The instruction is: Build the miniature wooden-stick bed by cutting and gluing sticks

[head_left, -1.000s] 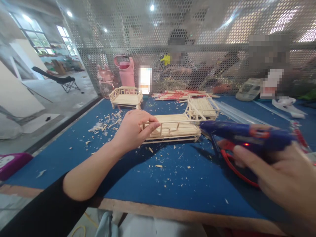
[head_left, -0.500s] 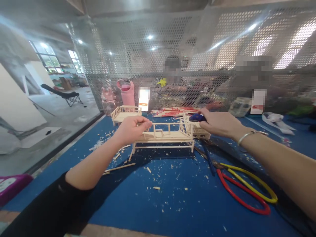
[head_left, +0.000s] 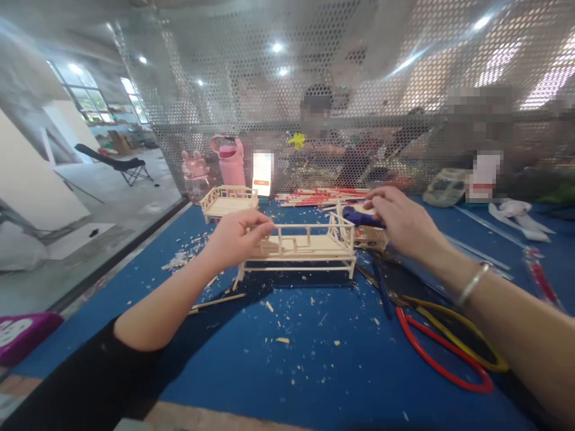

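My left hand [head_left: 238,236] is closed, thumb and fingers pinching the upper rail at the left end of a miniature wooden bed frame [head_left: 314,244] made of thin sticks. The frame stands upright on the blue table. At its right end lies what looks like a blue glue gun [head_left: 363,217]. My right hand [head_left: 402,218] is just above and beside it, fingers loosely bent and apart, not wrapped around it. Behind the blue tool sits another small wooden piece [head_left: 371,237], partly hidden. A second miniature bed [head_left: 230,203] stands behind my left hand.
Pliers with red and yellow handles [head_left: 442,353] lie at right. Red-tipped sticks [head_left: 321,196], a lit phone [head_left: 262,173] and a pink bottle [head_left: 231,164] are at the back, before a perforated screen [head_left: 251,90]. Wood scraps [head_left: 282,340] litter the blue table [head_left: 242,371]. People sit beyond the screen.
My right hand has loosened from the blue glue gun and shifted slightly right and up. My left hand keeps its pinch on the bed frame. The camera view has shifted a little.
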`<state>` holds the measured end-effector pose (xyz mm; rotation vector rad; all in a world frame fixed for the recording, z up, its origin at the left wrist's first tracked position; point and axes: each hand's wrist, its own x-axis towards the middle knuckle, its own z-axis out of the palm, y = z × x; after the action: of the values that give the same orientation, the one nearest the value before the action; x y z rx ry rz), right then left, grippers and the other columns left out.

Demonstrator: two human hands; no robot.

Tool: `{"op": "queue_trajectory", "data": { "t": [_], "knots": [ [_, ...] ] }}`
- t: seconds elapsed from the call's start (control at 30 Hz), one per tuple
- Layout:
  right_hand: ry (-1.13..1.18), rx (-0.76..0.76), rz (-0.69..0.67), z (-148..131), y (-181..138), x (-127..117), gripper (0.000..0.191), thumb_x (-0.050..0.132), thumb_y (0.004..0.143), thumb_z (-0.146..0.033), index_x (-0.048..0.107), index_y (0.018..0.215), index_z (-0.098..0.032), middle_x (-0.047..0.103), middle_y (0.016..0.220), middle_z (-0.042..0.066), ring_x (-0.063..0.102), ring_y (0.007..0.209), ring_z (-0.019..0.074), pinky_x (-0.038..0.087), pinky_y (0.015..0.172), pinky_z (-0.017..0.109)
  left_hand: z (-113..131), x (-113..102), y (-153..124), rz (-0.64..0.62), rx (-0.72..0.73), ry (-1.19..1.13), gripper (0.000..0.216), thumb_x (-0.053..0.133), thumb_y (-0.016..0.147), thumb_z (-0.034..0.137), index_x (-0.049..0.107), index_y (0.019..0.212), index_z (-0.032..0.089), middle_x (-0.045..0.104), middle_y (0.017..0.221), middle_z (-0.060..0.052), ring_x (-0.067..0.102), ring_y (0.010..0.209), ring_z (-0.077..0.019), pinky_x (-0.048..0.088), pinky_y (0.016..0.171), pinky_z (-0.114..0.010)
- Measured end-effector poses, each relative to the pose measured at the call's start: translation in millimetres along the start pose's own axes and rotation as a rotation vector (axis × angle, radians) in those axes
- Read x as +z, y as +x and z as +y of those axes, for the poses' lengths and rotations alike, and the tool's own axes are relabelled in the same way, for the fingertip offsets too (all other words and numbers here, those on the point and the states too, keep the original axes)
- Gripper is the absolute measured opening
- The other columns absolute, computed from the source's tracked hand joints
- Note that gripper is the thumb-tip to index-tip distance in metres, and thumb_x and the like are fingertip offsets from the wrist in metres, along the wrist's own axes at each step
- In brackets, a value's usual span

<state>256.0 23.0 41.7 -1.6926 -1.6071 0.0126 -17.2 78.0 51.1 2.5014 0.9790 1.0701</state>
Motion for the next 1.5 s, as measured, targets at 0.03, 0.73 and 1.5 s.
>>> {"op": "queue_trajectory", "data": {
  "t": [0.03,0.73,1.5],
  "knots": [
    [0.162,0.092,-0.045,-6,-8,2,0.041,0.026,0.087,-0.044,0.056,0.097,-0.018,0.064,0.091,0.01,0.06,0.07,0.0205,0.046,0.06,0.033,0,1,-4,0.011,0.057,0.01,0.02,0.053,0.081,0.033,0.064,0.073,0.018,0.066,0.073,-0.002,0.059,0.069,-0.013,0.047,0.067,-0.028],
    [0.067,-0.195,0.419,-16,-62,42,0.029,0.034,0.088,-0.035,0.058,0.095,-0.021,0.063,0.089,0.008,0.057,0.086,0.0216,0.043,0.075,0.036,-19,20,-31,0.169,0.346,0.196,0.031,0.055,0.081,0.036,0.056,0.106,0.018,0.062,0.108,-0.009,0.054,0.105,-0.0202,0.044,0.092,-0.042],
    [0.077,-0.08,0.426,-18,-66,32,0.018,0.05,0.08,-0.037,0.053,0.07,-0.022,0.059,0.065,0.001,0.053,0.061,0.0163,0.04,0.062,0.03,-11,14,-31,0.515,0.32,0.214,0.018,0.06,0.078,0.031,0.053,0.066,0.019,0.064,0.081,-0.004,0.058,0.083,-0.016,0.047,0.08,-0.032]
  ]
}}
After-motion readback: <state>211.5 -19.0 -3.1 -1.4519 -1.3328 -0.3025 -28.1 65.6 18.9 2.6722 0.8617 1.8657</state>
